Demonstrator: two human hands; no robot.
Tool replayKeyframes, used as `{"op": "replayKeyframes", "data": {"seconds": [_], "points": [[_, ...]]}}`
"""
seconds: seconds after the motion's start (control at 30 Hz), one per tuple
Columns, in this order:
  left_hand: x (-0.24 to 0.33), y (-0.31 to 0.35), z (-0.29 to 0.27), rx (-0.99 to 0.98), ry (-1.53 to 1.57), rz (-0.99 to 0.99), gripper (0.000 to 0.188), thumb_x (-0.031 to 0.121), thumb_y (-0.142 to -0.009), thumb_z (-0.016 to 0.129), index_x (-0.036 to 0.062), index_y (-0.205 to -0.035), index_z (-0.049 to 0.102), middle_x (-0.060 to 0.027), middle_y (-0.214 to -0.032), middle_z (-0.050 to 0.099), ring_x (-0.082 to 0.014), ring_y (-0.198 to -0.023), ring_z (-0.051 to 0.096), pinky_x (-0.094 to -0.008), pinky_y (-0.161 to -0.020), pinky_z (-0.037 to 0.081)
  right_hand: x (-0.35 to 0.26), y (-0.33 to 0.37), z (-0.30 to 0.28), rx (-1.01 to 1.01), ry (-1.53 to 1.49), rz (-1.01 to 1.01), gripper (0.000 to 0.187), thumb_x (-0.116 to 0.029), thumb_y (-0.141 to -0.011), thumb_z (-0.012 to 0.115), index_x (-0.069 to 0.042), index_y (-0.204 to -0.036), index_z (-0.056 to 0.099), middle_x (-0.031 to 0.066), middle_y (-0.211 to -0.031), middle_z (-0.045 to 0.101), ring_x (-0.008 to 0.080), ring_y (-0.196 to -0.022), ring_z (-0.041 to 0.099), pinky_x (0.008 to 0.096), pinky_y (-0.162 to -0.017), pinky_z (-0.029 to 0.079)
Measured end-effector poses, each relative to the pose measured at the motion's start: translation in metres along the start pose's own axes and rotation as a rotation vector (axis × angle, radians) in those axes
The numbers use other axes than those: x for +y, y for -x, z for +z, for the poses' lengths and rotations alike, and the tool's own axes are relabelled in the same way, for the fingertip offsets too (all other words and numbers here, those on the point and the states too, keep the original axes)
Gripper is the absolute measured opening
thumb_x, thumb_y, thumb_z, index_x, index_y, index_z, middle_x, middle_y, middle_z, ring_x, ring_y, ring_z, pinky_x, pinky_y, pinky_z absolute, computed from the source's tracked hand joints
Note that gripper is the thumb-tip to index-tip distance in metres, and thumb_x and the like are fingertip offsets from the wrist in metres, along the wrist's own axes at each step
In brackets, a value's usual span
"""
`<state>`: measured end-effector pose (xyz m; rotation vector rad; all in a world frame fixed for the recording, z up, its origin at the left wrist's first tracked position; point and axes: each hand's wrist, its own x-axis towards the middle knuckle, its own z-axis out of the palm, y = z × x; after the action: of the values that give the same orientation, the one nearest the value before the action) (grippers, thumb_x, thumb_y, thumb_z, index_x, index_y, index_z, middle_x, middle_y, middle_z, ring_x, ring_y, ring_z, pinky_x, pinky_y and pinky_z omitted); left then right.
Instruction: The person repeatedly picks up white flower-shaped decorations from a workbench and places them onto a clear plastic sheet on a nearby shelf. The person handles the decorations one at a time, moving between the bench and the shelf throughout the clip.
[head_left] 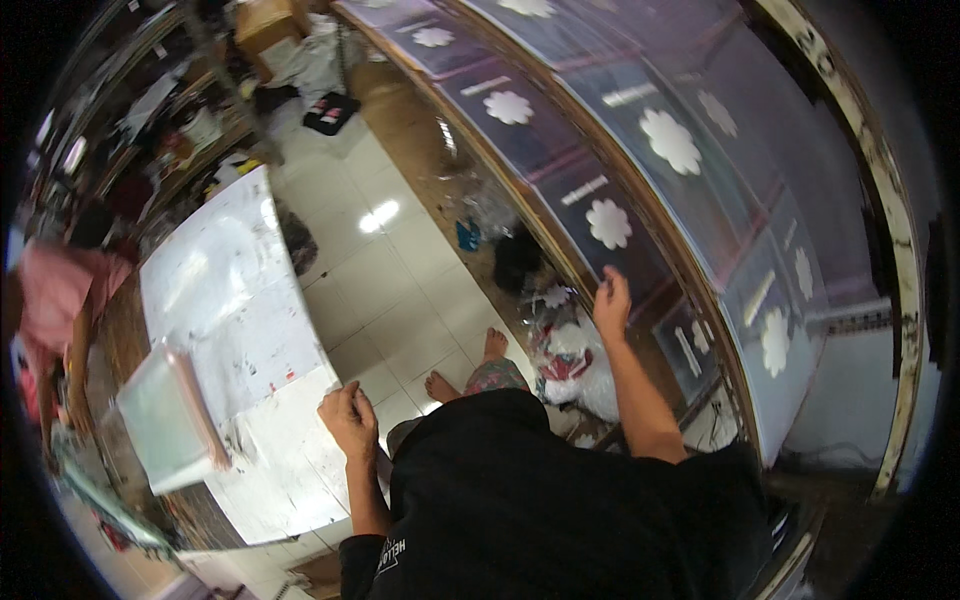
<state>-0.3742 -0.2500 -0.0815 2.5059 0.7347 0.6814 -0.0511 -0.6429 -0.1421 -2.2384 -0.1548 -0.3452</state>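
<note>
My left hand (351,418) is closed with its fingers curled, right by the near corner of the white board (275,400) on the left. Whatever those fingers hold, if anything, is hidden. A stack of clear plastic sheets (165,425) lies on the board. Off to the right, my right hand (613,302) is raised beside the wooden edge of a slanted rack. Its fingers are drawn together, and I cannot make out anything in them. Closest to it is a dark translucent sheet (640,262) with a white flower shape (609,224) and a pale strip.
More translucent sheets (690,195) with white flower shapes line the rack's wooden rails (650,190). Below are plastic bags (590,385). Tiled floor (385,270) runs between board and rack. Another person in a pink top (65,290) stands at far left, near cluttered shelves (170,110).
</note>
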Motion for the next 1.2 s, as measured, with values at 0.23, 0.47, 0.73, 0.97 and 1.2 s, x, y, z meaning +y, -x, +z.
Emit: {"op": "replayKeyframes", "data": {"seconds": [0.23, 0.47, 0.73, 0.97, 1.2], "points": [[0.005, -0.003, -0.013, 0.066, 0.153, -0.013, 0.022, 0.001, -0.078, 0.067, 0.0059, -0.100, 0.068, -0.0109, -0.087, 0.060, -0.0302, -0.085, 0.057, -0.0412, -0.079, 0.041, -0.059, 0.081, 0.127, -0.770, -0.427, 0.010, 0.022, -0.012, -0.097, 0.057, -0.001, -0.114, 0.064, 0.0085, -0.097, 0.069, 0.0150, -0.085, 0.066, 0.0311, -0.078, 0.052], [-0.002, 0.016, -0.053, 0.320, 0.108, -0.127, 0.026, 0.004, -0.078, 0.070, 0.0043, -0.104, 0.066, -0.0138, -0.105, 0.061, -0.0336, -0.097, 0.058, -0.0429, -0.084, 0.047, -0.024, 0.134, 0.161, -1.315, 0.096, 0.040, 0.035, -0.016, -0.088, 0.062, 0.004, -0.117, 0.066, 0.0200, -0.106, 0.071, 0.0291, -0.101, 0.067, 0.0376, -0.091, 0.051], [-0.048, 0.095, -0.100, 0.433, -0.268, -0.485, 0.039, 0.014, -0.080, 0.071, 0.0026, -0.116, 0.064, -0.0211, -0.132, 0.054, -0.0394, -0.127, 0.047, -0.0509, -0.108, 0.036, -0.054, 0.099, 0.156, -1.372, 0.127, 0.114, 0.028, -0.013, -0.089, 0.060, 0.003, -0.112, 0.065, 0.0145, -0.085, 0.068, 0.0233, -0.072, 0.068, 0.0338, -0.061, 0.053], [-0.046, 0.097, -0.102, 0.347, -0.370, -0.574, 0.044, 0.024, -0.086, 0.066, 0.0040, -0.124, 0.059, -0.0192, -0.139, 0.050, -0.0358, -0.134, 0.041, -0.0525, -0.116, 0.027, -0.038, 0.085, 0.214, -1.371, 0.141, 0.224, 0.028, -0.015, -0.091, 0.059, 0.003, -0.110, 0.068, 0.0179, -0.099, 0.069, 0.0241, -0.088, 0.069, 0.0333, -0.071, 0.055], [-0.049, 0.095, -0.102, 0.358, -0.342, -0.572, 0.043, 0.024, -0.086, 0.066, 0.0040, -0.124, 0.059, -0.0190, -0.140, 0.050, -0.0355, -0.135, 0.040, -0.0511, -0.117, 0.026, -0.069, 0.121, 0.195, -1.575, 0.169, -0.055, 0.038, -0.019, -0.093, 0.061, 0.004, -0.122, 0.063, 0.0168, -0.104, 0.070, 0.0240, -0.086, 0.070, 0.0348, -0.073, 0.055]]}}
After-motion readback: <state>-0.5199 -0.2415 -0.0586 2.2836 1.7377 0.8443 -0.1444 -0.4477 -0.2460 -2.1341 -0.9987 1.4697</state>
